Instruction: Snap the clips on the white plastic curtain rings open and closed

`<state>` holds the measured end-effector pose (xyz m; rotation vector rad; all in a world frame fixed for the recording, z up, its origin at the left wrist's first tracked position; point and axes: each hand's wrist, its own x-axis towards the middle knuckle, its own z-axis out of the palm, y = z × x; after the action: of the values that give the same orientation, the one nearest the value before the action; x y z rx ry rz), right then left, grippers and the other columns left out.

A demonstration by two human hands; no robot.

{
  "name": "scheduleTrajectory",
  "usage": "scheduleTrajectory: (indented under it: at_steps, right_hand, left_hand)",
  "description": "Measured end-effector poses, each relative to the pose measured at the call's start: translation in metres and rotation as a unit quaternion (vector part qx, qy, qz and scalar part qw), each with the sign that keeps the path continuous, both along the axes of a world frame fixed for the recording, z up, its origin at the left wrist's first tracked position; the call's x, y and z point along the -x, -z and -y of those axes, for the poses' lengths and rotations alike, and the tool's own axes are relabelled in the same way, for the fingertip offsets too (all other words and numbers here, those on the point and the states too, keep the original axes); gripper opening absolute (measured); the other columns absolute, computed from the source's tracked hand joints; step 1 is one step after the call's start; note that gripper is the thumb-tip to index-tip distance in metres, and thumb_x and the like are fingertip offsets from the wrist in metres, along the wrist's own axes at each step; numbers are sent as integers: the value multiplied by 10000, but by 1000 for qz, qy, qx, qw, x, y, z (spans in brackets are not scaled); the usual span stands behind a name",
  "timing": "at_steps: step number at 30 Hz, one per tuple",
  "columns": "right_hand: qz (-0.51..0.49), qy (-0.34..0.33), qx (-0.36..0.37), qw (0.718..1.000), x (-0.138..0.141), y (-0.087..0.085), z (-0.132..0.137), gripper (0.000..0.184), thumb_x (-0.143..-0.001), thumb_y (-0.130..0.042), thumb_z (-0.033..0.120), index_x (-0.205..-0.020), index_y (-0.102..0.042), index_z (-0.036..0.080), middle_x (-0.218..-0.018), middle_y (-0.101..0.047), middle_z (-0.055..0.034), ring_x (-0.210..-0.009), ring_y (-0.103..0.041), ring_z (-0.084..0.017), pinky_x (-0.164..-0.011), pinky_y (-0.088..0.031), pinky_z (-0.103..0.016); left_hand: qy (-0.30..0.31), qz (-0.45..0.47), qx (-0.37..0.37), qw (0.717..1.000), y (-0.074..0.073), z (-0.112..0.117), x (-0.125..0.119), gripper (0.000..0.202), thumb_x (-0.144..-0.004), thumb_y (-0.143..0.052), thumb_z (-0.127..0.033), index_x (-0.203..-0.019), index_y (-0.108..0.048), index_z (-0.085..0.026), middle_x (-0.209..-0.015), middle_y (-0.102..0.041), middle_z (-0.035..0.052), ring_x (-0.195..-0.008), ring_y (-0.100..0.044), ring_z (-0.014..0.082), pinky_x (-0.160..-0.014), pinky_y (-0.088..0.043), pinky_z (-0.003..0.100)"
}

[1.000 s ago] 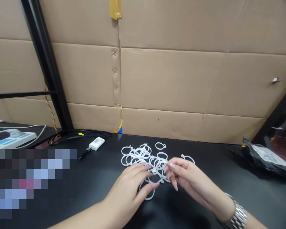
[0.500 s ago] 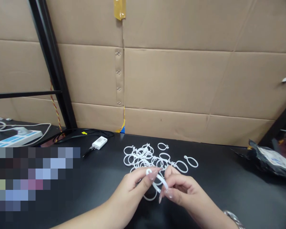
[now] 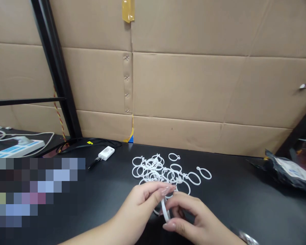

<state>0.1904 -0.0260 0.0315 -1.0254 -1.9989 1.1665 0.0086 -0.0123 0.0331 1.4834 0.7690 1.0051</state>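
Note:
Between my hands is a white plastic curtain ring (image 3: 164,210), turned nearly edge-on to me. My left hand (image 3: 145,202) pinches its upper end with thumb and forefinger, and those fingers cover that end. Lower down, the thumb and fingers of my right hand (image 3: 191,212) grip the same ring. Whether more than one ring is held, I cannot tell. Just beyond my fingertips lies a loose pile of similar white rings (image 3: 153,165), each with a small eyelet. One ring (image 3: 205,174) lies apart on the right.
The black tabletop (image 3: 107,190) ends at a cardboard wall (image 3: 183,88). On the left are a white adapter (image 3: 106,153) with a black plug, a power strip (image 3: 22,147) and a black metal post (image 3: 57,68). A black plastic package (image 3: 290,172) sits on the right.
The held ring has swung from a slanted position to nearly upright and edge-on. My right hand has moved left and down, its thumb now lower. My left hand has stayed almost in place.

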Motion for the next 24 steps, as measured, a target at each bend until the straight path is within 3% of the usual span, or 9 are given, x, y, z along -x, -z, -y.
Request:
scheduleTrajectory:
  at_steps: [7,10,14,18,22,24]
  right_hand:
    - [-184,89,63,977,-2,5,-12,231,-903,-510,433,-1063,-509,267,-665,-375,70,-534,-326,-87,-528,-298,-220]
    - [-220,47,153,962,0,9,-13,259,-911,-491,448,-985,-556,208,-606,-367,68,-505,-277,-82,-506,-252,-225]
    - [-279,-51,280,917,1,13,-10,307,-885,-545,432,-798,-621,148,-540,-336,70,-467,-219,-68,-499,-222,-226]
    - [-321,-78,284,900,0,10,-10,288,-878,-579,367,-722,-646,135,-482,-334,81,-421,-196,-50,-497,-224,-225]
    - [-321,-22,239,916,-3,7,-11,247,-846,-625,357,-705,-639,154,-527,-379,56,-508,-288,-81,-537,-255,-228]
    - [-299,-11,219,929,-5,8,-11,253,-844,-623,375,-716,-654,159,-550,-395,46,-534,-303,-87,-535,-250,-228]
  left_hand:
    - [-64,9,-125,990,4,-3,6,237,-917,-501,-307,-1106,-644,-322,-1209,-640,-9,-1185,-540,188,-1043,-389,359]
    - [-32,-12,-179,983,6,-2,6,262,-931,-471,-289,-1135,-625,-345,-1249,-612,-9,-1239,-487,200,-1063,-353,416]
    - [17,-55,-223,973,5,0,7,303,-936,-448,-307,-1204,-572,-376,-1321,-540,-11,-1309,-385,228,-1079,-235,534]
    - [32,-65,-196,978,7,-4,8,334,-929,-462,-330,-1254,-526,-378,-1375,-481,-14,-1334,-337,222,-1091,-226,512]
    - [10,-8,-87,996,15,-10,6,396,-884,-556,-344,-1277,-507,-331,-1289,-580,19,-1215,-513,195,-1042,-384,396]
    - [-18,-2,-59,998,17,-12,4,337,-872,-578,-334,-1207,-578,-298,-1180,-660,21,-1119,-596,184,-988,-449,344]
